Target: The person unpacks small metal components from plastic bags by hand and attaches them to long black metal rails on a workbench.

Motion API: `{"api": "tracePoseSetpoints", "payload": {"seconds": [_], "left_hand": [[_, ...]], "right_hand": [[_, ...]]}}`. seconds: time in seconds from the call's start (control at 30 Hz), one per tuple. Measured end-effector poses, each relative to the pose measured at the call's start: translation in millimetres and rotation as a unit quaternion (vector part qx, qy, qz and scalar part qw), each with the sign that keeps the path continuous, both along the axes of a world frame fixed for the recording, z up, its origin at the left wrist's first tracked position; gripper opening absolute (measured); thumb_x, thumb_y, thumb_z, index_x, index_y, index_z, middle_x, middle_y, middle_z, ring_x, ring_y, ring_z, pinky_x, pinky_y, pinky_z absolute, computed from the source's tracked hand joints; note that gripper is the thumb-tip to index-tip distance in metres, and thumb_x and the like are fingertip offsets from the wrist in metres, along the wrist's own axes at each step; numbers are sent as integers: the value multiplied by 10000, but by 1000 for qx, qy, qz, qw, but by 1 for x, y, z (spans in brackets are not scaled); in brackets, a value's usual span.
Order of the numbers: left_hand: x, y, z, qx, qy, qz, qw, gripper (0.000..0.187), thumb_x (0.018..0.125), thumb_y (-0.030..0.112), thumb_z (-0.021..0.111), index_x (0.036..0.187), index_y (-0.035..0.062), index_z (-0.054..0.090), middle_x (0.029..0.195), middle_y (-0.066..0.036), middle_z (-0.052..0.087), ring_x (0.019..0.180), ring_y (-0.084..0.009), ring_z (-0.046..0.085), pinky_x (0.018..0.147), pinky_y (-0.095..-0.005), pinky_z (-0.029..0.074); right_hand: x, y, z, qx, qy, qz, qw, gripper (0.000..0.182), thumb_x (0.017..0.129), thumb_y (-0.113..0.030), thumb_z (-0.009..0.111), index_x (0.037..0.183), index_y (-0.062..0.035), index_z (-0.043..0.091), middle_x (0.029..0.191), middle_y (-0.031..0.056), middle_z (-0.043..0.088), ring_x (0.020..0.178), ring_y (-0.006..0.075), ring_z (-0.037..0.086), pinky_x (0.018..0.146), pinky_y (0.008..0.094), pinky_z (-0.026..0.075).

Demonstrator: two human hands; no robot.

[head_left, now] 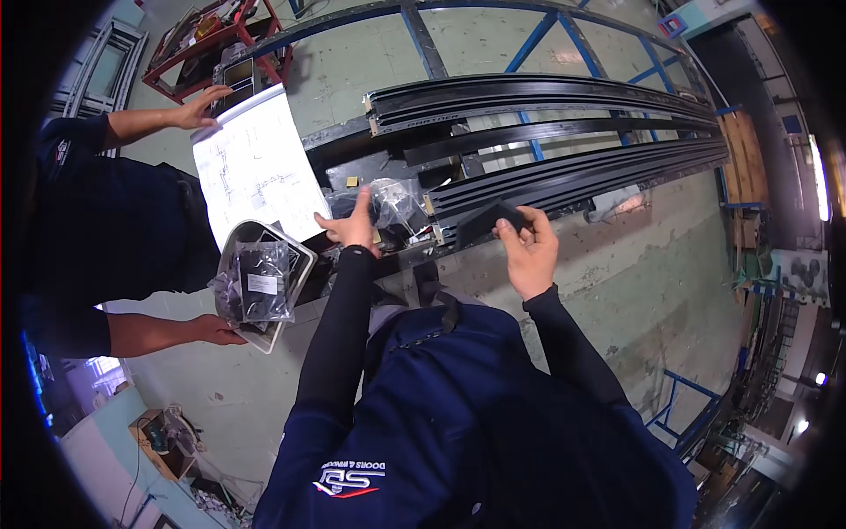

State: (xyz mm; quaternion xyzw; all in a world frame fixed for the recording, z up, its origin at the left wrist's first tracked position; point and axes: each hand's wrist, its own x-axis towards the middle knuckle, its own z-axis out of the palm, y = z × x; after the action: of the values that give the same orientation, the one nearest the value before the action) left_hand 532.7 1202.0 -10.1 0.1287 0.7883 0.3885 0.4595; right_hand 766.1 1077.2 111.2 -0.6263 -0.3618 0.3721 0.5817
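Note:
A small flat black piece is pinched between the thumb and fingers of my right hand, over the near ends of the black profiles. My left hand has its thumb and fingers spread, with nothing visible in it, beside the edge of the white drawing sheets. Just beyond it, clear plastic bags lie on the dark work surface, near a small yellowish block.
At the left, a co-worker in dark clothing touches the sheets with one hand and supports a bin holding a bagged black item. A red cart stands beyond. Blue frame bars run behind the profiles.

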Motion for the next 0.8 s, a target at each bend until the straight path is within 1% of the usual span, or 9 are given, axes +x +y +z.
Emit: {"api": "tracePoseSetpoints", "payload": {"seconds": [0.07,0.1,0.13,0.2,0.3,0.33,0.47,0.57,0.8], "left_hand": [[3,-17,5,90,16,-29,995,1171,806,473,861,1613,56,123,1593,-280,252,1447,-373,354,1178,-467,339],[2,-29,6,134,26,-44,990,1102,848,479,829,1609,45,160,1587,-263,282,1448,-359,357,1172,-466,350],[0,-43,6,180,-67,-114,975,789,962,394,732,1539,2,364,1479,-180,477,1398,-290,448,1135,-443,403],[7,-73,56,166,-335,-192,907,556,1006,304,687,1437,-5,517,1376,-117,599,1337,-237,528,1123,-412,421],[35,-100,109,275,-279,-337,856,520,979,226,721,1427,18,558,1450,-116,585,1358,-215,538,1150,-374,399],[41,-104,119,315,-236,-363,845,519,957,176,742,1424,24,574,1469,-117,572,1352,-217,541,1141,-370,412],[49,-104,124,338,-185,-403,830,543,903,121,793,1397,6,599,1433,-128,601,1306,-210,576,1107,-358,444],[48,-105,137,301,-202,-389,847,556,893,51,796,1395,-13,567,1410,-137,607,1263,-208,591,1111,-369,445],[59,-113,134,382,-120,-322,858,619,790,10,845,1323,11,531,1348,-127,613,1243,-209,575,1107,-372,429]], "right_hand": [[9,0,-3,6,-23,54,998,230,950,4,707,1162,27,620,1040,56,702,935,108,673,853,257,539],[6,3,2,48,1,63,997,244,926,48,702,1153,8,623,1087,67,696,996,116,658,898,271,529],[7,6,3,65,14,77,995,238,922,54,701,1142,9,623,1116,76,689,1018,123,653,902,276,529],[9,11,2,97,38,107,989,227,913,66,700,1120,13,622,1174,95,675,1062,137,645,909,284,529],[17,16,2,96,-27,183,978,291,863,153,656,1102,-4,598,1282,138,609,1170,192,611,981,313,511],[17,19,4,100,-59,211,971,320,857,182,635,1110,-8,586,1303,148,589,1194,204,598,1005,321,504],[11,25,10,110,-27,230,967,328,797,142,674,1081,-14,618,1248,135,629,1138,226,649,966,319,526],[11,26,5,115,16,248,962,344,794,146,664,1095,-15,619,1279,142,606,1174,239,640,983,330,526],[14,24,8,105,19,266,958,523,766,111,698,1255,-27,574,1396,142,540,1279,250,586,1074,368,475]]}}
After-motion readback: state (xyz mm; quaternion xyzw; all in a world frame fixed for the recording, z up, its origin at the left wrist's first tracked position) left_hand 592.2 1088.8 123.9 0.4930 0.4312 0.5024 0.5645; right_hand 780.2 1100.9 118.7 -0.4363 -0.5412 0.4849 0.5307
